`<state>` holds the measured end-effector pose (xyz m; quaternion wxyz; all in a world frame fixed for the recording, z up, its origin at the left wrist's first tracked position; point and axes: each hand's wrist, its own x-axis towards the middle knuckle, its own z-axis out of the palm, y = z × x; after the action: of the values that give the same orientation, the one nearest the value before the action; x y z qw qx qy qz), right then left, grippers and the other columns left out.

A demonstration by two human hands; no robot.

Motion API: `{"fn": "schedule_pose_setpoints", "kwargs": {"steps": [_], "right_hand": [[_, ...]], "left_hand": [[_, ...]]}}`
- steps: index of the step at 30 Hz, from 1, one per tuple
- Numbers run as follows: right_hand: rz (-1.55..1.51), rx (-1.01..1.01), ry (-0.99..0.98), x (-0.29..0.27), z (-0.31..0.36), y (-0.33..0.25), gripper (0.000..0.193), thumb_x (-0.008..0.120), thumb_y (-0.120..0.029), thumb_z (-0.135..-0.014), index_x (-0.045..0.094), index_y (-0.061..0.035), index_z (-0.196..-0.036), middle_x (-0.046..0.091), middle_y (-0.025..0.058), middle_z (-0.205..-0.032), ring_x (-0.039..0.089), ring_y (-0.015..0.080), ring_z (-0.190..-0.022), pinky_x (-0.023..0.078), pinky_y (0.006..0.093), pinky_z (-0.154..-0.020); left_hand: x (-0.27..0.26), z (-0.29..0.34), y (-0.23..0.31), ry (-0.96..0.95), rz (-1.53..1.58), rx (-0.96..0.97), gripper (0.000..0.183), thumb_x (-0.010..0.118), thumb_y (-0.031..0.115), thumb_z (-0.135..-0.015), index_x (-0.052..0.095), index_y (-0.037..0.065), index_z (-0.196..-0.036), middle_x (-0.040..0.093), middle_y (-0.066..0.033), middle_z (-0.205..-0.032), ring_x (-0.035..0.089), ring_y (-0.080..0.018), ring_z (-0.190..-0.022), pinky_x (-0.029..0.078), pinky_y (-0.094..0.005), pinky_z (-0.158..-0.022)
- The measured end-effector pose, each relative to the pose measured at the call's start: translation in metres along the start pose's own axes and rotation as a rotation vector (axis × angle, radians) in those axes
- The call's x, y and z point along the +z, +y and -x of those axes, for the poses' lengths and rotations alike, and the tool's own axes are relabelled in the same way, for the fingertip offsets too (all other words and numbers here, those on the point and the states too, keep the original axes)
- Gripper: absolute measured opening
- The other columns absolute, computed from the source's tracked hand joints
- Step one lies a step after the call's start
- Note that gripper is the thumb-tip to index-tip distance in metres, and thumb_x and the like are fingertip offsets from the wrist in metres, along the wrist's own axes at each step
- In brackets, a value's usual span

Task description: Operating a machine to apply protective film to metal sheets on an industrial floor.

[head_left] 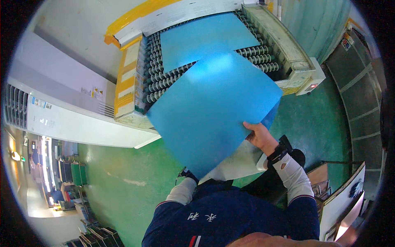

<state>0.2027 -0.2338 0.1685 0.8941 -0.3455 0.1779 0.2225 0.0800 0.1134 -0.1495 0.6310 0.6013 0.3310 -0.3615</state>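
A large blue rectangular sheet [210,111] is in front of me, tilted, with one corner toward my body. My right hand [261,136] grips its right-hand edge, the thumb on top and the other fingers underneath. At the near corner, the wrist of my left hand [188,173] shows with a dark band; the sheet hides its fingers. Ahead, a second blue sheet [205,37] lies flat on the rows of ribbed rollers [158,85] of a machine. The held sheet's far corner overlaps its near edge in this view. A darker blue piece [271,114] peeks out below the held sheet.
The roller bed has a left side wall with yellow tape [125,88] and a worn right side wall [288,39]. A white air-conditioner-like cabinet [82,117] stands left. A pale surface [238,162] lies under the sheet. Leaning panels [343,201] stand at lower right on the green floor [119,168].
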Motion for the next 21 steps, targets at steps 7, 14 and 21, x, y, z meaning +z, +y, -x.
{"fn": "schedule_pose_setpoints", "kwargs": {"steps": [7,14,21], "right_hand": [[0.340,-0.129,-0.084,-0.034,-0.019,0.013,0.029,0.063,-0.014,-0.092,0.054,-0.0067,-0.119,0.061,0.0063,-0.117,0.061,0.0237,-0.107,0.054,0.0427,-0.082],[0.131,0.152,-0.077,-0.006,-0.022,0.013,0.025,0.062,-0.019,-0.093,0.056,-0.0033,-0.112,0.066,0.0114,-0.103,0.068,0.0276,-0.083,0.056,0.0396,-0.066],[0.116,0.164,-0.034,-0.005,-0.024,0.013,0.024,0.063,-0.017,-0.093,0.057,0.0004,-0.108,0.066,0.0130,-0.098,0.068,0.0288,-0.079,0.057,0.0389,-0.066]], "left_hand": [[0.032,0.051,0.042,0.054,-0.012,-0.017,0.030,0.057,0.031,-0.091,0.056,0.008,-0.111,0.062,-0.0044,-0.088,0.060,-0.0159,-0.068,0.050,-0.0312,-0.060],[0.028,0.053,0.043,0.024,0.010,0.021,0.034,0.057,0.032,-0.094,0.055,0.003,-0.112,0.063,-0.0095,-0.094,0.062,-0.0193,-0.073,0.053,-0.0330,-0.063],[0.024,0.050,0.037,-0.001,0.031,0.040,0.034,0.058,0.031,-0.094,0.056,0.002,-0.113,0.063,-0.0093,-0.093,0.063,-0.0195,-0.074,0.053,-0.0320,-0.062]]}}
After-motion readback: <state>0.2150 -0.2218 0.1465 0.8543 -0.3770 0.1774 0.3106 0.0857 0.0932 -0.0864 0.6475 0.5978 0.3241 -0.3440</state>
